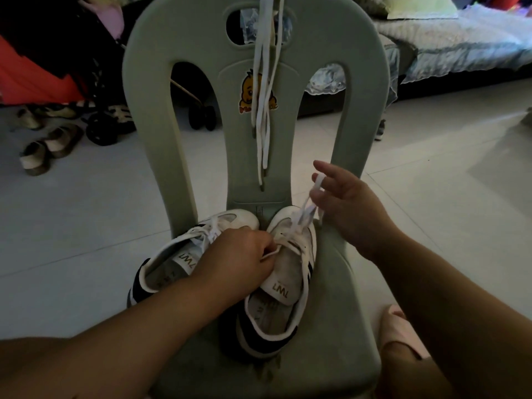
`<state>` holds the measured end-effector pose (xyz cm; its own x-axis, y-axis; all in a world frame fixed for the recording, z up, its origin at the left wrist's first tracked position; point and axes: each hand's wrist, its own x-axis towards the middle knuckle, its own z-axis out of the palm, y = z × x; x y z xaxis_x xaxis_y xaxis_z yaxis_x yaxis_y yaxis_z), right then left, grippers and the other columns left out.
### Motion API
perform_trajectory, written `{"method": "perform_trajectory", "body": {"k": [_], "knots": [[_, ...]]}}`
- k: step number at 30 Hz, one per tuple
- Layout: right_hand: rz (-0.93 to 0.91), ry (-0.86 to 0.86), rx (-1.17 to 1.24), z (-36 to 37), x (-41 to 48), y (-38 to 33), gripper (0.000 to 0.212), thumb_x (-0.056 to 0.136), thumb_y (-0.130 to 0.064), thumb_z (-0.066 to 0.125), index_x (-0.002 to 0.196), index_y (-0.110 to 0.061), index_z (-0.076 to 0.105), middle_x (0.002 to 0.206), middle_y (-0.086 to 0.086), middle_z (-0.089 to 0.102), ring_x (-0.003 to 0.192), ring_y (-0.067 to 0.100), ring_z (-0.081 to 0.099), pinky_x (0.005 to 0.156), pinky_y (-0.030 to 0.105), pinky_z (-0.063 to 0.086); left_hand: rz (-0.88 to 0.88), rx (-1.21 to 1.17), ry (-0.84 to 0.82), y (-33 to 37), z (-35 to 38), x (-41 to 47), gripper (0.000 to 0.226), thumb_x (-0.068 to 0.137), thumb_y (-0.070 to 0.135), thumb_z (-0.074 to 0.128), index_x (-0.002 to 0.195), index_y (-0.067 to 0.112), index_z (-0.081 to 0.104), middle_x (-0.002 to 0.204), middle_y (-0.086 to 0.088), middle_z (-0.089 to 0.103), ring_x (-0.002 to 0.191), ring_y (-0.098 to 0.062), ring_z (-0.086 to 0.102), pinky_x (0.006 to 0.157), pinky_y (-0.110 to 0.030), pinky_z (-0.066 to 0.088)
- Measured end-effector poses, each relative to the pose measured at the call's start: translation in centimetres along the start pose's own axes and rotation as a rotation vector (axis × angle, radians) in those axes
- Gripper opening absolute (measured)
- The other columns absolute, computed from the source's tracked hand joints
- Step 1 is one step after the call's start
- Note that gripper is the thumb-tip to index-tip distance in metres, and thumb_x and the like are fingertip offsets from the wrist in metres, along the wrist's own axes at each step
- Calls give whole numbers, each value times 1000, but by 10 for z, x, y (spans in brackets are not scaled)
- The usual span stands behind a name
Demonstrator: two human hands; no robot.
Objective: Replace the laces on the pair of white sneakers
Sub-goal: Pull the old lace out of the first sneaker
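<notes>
Two white sneakers sit side by side on the seat of a pale green plastic chair (339, 272), both with toes toward the backrest and heels toward the person; the left-side sneaker (187, 259) lies with its long axis slanted, heel swung out to the left and hanging past the seat edge, toe angled in toward its partner; the right-side sneaker (288, 269) runs nearly straight from front to back, its toe almost touching the other toe; the left hand (241, 254) rests over the gap between the shoes, fingers curled and pinching a strand of the lace (305, 205) at the eyelets of the right-side sneaker; the right hand (348, 205) is raised above and to the right of that shoe's toe, well apart from the left hand, thumb and a finger nipping the same lace, which loops over a fingertip and runs down taut to the front eyelets; spare laces (263, 131) hang in a white bundle down the middle of the backrest, across a yellow duck sticker (249, 93); a pink slipper (397, 326) shows beside the seat at the right; a pair of beige shoes (43, 148) lies on the tiled floor at the left.
</notes>
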<state>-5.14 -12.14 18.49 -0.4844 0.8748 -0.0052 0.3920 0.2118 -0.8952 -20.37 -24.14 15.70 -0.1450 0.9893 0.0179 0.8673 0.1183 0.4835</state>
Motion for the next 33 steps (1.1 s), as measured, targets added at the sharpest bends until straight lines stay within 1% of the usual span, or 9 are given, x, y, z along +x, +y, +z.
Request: {"method": "perform_trajectory", "body": {"k": [2, 4, 10, 15, 19, 23, 27, 29, 33], "knots": [[-60, 55, -505, -2, 1, 6, 45, 93, -29, 56, 136, -35, 45, 126, -1, 59, 102, 11, 57, 82, 24, 48, 28, -2, 31, 0, 1, -1, 19, 91, 34, 55, 94, 23, 70, 89, 5, 68, 80, -9, 58, 74, -30, 49], [-167, 59, -764, 1, -1, 11, 37, 90, -38, 57, 127, -35, 56, 116, 0, 59, 100, 13, 53, 85, 29, 48, 63, 1, 63, -1, 2, -3, 20, 92, 34, 55, 93, 22, 70, 88, 5, 67, 80, -8, 58, 73, -30, 48], [-314, -381, -674, 27, -14, 6, 20, 91, -35, 58, 101, -29, 74, 93, -8, 66, 87, 7, 57, 84, 31, 51, 247, 86, 86, -4, 7, -4, 18, 87, 32, 57, 81, 24, 72, 74, 5, 66, 68, -12, 61, 59, -24, 43], [-240, -394, -799, 34, -15, 12, 20, 97, -33, 44, 97, -24, 62, 100, -4, 56, 94, 13, 52, 88, 31, 45, 255, 120, 94, -5, 11, -7, 25, 85, 36, 50, 76, 22, 69, 69, 6, 63, 62, -12, 60, 52, -24, 45], [-142, -292, -615, 27, -15, 10, 14, 100, -28, 40, 89, -28, 49, 85, -9, 53, 82, 10, 54, 78, 29, 45, 103, 146, 23, -8, 12, -5, 16, 93, 32, 50, 90, 23, 63, 90, 1, 62, 84, -18, 59, 72, -31, 47], [6, -115, -427, 17, -8, 17, 8, 99, -21, 46, 98, -24, 53, 84, -8, 58, 71, 3, 54, 56, 14, 37, 94, 151, -26, -8, 13, -6, 13, 92, 31, 52, 89, 23, 62, 91, 2, 61, 85, -16, 57, 75, -33, 48], [165, -75, -476, 16, -8, 21, 25, 95, -15, 49, 117, -22, 58, 98, -2, 61, 83, 14, 60, 71, 24, 50, 76, 143, -14, -6, 14, -6, 10, 89, 30, 50, 83, 23, 54, 82, 6, 52, 79, -14, 51, 69, -31, 43], [195, -157, -664, 14, -8, 21, 16, 94, -20, 49, 98, -19, 65, 91, -1, 65, 84, 17, 63, 77, 29, 53, 54, 125, -18, -5, 14, -5, 6, 89, 29, 51, 88, 23, 53, 81, 8, 46, 79, -13, 48, 68, -29, 41], [295, -362, -789, 7, -11, 11, 25, 88, -27, 60, 66, -21, 51, 68, -3, 55, 71, 12, 57, 66, 24, 45, -23, 88, -23, -2, 15, 2, 18, 87, 26, 51, 105, 26, 54, 98, 6, 52, 88, -14, 51, 77, -33, 47]]}}
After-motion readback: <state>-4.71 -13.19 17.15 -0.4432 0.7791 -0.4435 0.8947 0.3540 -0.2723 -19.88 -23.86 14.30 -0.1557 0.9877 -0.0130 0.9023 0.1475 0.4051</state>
